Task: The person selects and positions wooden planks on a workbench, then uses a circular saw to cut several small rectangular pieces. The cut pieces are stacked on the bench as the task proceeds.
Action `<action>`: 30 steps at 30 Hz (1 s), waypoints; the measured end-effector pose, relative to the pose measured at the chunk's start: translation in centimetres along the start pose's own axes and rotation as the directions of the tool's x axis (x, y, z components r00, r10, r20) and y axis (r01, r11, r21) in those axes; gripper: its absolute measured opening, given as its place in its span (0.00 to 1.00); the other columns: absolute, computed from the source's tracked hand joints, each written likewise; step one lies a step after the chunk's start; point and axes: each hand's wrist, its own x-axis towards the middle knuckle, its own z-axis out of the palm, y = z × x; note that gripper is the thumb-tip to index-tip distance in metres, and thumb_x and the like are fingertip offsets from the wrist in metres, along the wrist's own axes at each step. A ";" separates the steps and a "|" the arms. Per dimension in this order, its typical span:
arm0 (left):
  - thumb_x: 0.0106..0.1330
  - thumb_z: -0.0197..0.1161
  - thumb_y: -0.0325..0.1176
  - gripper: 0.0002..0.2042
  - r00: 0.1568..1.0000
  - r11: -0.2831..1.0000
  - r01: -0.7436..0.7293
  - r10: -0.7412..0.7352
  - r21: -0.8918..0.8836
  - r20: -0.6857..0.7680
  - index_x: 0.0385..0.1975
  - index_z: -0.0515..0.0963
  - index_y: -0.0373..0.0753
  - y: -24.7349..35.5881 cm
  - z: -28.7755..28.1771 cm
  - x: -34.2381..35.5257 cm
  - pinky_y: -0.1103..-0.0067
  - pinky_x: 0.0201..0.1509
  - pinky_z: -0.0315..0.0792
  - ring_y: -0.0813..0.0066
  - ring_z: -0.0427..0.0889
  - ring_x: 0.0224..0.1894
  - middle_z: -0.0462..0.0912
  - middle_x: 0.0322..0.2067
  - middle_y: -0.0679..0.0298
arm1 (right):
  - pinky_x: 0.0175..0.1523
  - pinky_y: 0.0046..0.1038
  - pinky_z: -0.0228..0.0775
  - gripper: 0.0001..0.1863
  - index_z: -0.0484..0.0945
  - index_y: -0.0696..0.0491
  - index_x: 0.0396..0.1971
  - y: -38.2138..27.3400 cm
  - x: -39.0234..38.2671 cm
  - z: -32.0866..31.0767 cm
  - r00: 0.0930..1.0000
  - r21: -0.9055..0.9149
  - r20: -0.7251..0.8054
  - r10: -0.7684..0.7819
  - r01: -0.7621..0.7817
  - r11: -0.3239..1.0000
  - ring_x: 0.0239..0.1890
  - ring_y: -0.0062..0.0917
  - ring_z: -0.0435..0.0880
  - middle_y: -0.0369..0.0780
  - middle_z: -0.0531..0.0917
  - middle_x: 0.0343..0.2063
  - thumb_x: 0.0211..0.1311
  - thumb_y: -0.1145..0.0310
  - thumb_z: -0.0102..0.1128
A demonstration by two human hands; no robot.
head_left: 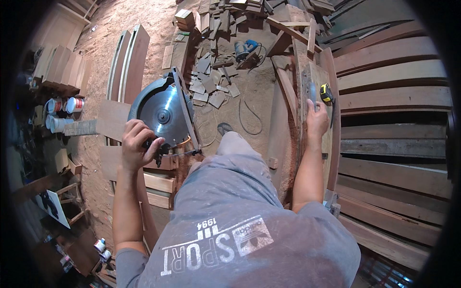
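At the left, my left hand [138, 145] is closed round the dark handle of a circular saw [163, 116]. Its large round toothed blade faces up, with a flat metal base plate [187, 108] along its right side. Over on the right, my right hand [318, 117] rests above a narrow wooden bench [317, 77]. Its fingertips pinch a thin grey metal-looking strip [312, 91], whose kind I cannot make out. A yellow and black tape measure [327, 94] lies right beside those fingers.
Several offcuts [211, 84] and a blue power tool [246, 49] with a cord lie on the dusty floor ahead. Long boards [394, 98] are stacked at the right. Upright planks [132, 62] stand at the left, near white buckets [74, 104].
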 end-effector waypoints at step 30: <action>0.72 0.64 0.48 0.14 0.932 0.946 0.323 -0.320 0.008 0.169 0.38 0.83 0.43 8.5 5.8 3.0 0.58 0.38 0.82 0.48 0.87 0.36 0.80 0.37 0.54 | 0.34 0.32 0.74 0.22 0.80 0.59 0.37 -14.8 -22.0 0.8 0.481 0.848 0.423 -0.768 0.089 0.522 0.28 0.32 0.85 0.42 0.84 0.25 0.84 0.57 0.47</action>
